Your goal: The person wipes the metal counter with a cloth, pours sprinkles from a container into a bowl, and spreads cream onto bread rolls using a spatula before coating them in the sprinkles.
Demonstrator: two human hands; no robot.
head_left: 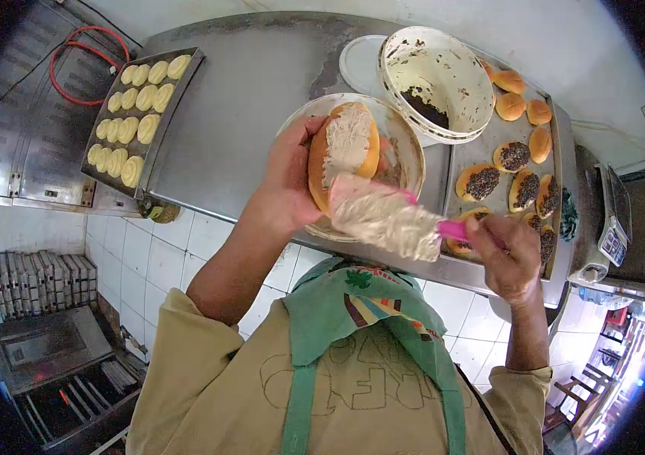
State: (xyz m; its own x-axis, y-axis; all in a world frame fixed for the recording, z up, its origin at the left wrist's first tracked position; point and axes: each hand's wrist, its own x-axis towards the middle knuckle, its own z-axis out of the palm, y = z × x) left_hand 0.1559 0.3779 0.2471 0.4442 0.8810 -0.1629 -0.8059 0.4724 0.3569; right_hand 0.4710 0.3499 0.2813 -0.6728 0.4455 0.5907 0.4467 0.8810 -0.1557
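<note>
Left hand (292, 167) closed around a bun (318, 167), held over the bowl (407, 140) at the near edge of the counter (247, 98). Right hand (510, 258) closed on the handle of a pink spatula (391, 221), its blade loaded with cream and overlapping the bun's near part. Spreading judged well advanced — cream coats most of the visible upper face; the area behind the blade cannot be assessed. No dark sprinkles on this bun. On the right tray (489, 136), several sprinkled buns (479, 183) appear finished; plain buns (510, 106) at the far end appear uncoated.
</note>
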